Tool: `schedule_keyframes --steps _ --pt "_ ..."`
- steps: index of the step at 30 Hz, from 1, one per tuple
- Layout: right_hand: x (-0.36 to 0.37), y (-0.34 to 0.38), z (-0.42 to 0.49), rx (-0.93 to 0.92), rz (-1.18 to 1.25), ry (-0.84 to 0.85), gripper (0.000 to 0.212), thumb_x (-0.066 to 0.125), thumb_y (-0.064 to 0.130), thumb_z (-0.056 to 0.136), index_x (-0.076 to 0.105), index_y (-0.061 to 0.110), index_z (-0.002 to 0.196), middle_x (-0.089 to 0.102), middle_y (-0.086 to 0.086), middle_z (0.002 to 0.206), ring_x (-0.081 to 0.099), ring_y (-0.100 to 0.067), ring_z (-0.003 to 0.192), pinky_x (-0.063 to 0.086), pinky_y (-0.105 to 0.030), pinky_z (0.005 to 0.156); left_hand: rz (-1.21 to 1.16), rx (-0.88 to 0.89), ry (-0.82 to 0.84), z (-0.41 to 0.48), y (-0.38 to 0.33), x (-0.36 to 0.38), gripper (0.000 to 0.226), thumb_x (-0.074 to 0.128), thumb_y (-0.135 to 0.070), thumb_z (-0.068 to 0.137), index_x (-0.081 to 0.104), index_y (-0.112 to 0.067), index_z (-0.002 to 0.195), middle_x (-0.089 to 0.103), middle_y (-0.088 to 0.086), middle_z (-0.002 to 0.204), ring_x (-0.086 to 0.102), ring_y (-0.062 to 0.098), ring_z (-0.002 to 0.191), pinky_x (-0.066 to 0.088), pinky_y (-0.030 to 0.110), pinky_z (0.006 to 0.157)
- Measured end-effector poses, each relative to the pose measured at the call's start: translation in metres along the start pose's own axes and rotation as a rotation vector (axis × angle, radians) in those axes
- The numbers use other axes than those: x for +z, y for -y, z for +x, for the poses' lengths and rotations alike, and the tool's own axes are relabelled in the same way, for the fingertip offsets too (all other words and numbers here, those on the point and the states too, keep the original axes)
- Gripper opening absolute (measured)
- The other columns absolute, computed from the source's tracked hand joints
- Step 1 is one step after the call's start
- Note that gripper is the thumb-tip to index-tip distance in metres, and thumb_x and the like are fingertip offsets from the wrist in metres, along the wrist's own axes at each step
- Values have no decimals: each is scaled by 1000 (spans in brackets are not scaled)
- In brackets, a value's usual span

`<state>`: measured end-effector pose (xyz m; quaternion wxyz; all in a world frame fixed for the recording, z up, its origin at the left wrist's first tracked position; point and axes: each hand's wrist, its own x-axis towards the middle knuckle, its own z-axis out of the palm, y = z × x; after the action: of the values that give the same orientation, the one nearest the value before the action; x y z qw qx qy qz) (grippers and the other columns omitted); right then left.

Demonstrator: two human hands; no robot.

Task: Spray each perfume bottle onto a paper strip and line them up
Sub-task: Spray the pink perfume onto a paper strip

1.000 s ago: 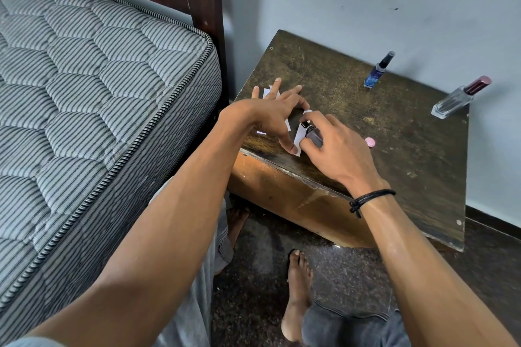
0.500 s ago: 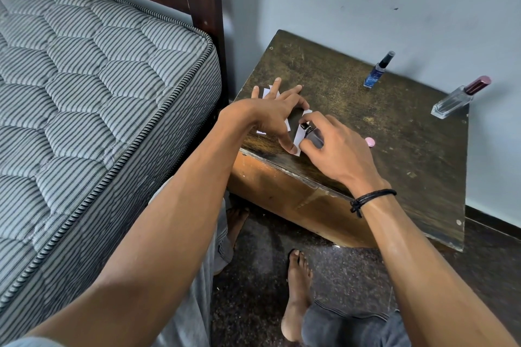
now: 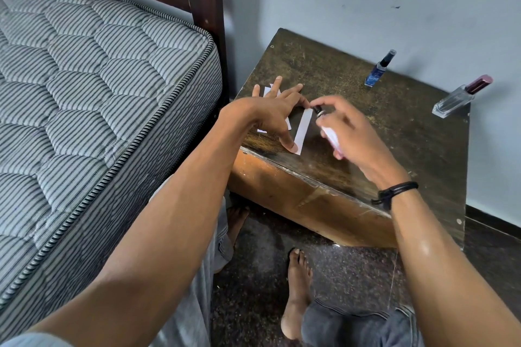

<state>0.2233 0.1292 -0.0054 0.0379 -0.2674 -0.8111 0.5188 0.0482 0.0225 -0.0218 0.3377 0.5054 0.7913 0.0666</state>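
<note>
Right hand (image 3: pixel 355 132) grips spray bottle (image 3: pixel 329 132), nozzle aimed toward 11 o'clock at far end of paper strip (image 3: pixel 303 132). Strip lies flat on tabletop (image 3: pixel 408 135), just beside right hand at its 9 o'clock, long axis roughly 6-to-12. Left hand (image 3: pixel 267 115) open, fingers spread, thumb pinning strip's near end. Blue bottle (image 3: pixel 379 70) and clear bottle (image 3: pixel 458 97) stand well apart, toward 1 o'clock.

No text, brand, number or sign is readable. The small blue bottle (image 3: pixel 374 76), at the back of the wooden table (image 3: pixel 417 132), bears pale markings too small to make out. The pale bottle (image 3: pixel 330 134), gripped by the right hand (image 3: pixel 355 136) above the table's front, is blurred.
</note>
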Motion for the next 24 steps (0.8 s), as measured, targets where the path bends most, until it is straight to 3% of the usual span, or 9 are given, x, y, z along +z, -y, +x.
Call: schedule_keyframes --steps 2,4,10,16,18,19,22,24 --pt "-5 11 -2 115 392 22 26 51 22 102 64 33 122 63 -7 81 47 -16 60 39 -29 48 -7 -1 0 0 1 0 104 88 -50 66 27 -37 149 -14 -13 167 -33 24 147 -20 63 115" --pt "-9 15 -3 211 632 49 26 51 22 102 65 27 123 66 -9 82 48 -16 59 39 -27 48 -10 -2 5 0 1 0 103 88 -48 66 28 -37 149 -14 -13 167 -34 23 147 -21 63 115" --pt "-10 7 -5 377 854 93 36 50 26 99 65 20 132 64 -13 86 51 -15 63 35 -22 48 -8 3 3 1 0 0 104 88 -49 66 27 -37 149 -14 -13 167 -32 24 148 -21 63 114" --pt "-8 4 -6 398 982 175 33 49 28 99 64 18 127 60 -12 85 47 -13 60 32 -16 43 -2 -3 5 0 0 -1 104 88 -48 67 26 -37 150 -14 -12 167 -32 23 148 -22 63 114" --pt "-7 6 -5 352 900 142 32 48 28 100 65 18 126 61 -12 83 47 -14 58 33 -19 42 -7 -5 9 -1 -1 -1 104 88 -48 67 26 -36 150 -14 -13 167 -33 23 147 -22 63 114" --pt "-6 6 -3 291 731 102 30 48 27 102 64 22 126 62 -11 83 48 -16 58 34 -22 43 -9 -6 10 -1 -1 -1 104 88 -48 67 26 -37 150 -14 -13 167 -33 23 147 -22 62 114" --pt "1 3 0 61 -41 -4 27 52 33 101 60 41 126 66 -2 83 52 -15 61 42 -32 54 -1 -5 7 -2 -1 -1 104 87 -49 67 26 -36 150 -15 -12 167 -33 23 147 -21 63 115" --pt "6 0 -1 8 -48 30 30 57 28 100 59 39 128 60 -1 69 48 -18 58 41 -36 59 -1 -4 6 -2 -1 -1 103 87 -49 68 26 -35 149 -15 -12 167 -34 23 147 -21 63 115"
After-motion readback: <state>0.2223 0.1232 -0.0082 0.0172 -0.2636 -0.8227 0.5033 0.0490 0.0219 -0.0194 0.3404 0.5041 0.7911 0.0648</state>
